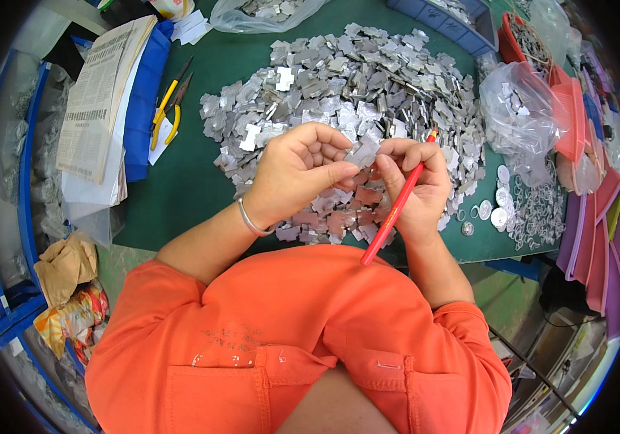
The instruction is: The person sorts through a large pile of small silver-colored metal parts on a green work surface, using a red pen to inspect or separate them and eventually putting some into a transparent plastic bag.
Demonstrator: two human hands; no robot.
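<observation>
Over the near side of a big heap of small flat metal pieces (368,79), both my hands come together at one thin silvery metal piece (365,152). My left hand (302,170), with a bangle on its wrist, pinches the piece's left side between thumb and fingers. At its right edge, the thumb and forefinger of my right hand (418,181) grip it too. A red pencil (392,215) is tucked across the right hand's fingers, its yellow tip end pointing up and away, its other end toward my chest.
On the green table (172,217), yellow-handled pliers (169,119) and a blue tray with newspaper (107,94) lie left. Round discs and rings (534,210), a clear plastic bag (519,116) and red baskets (566,116) are right. A blue bin (443,22) stands at the back.
</observation>
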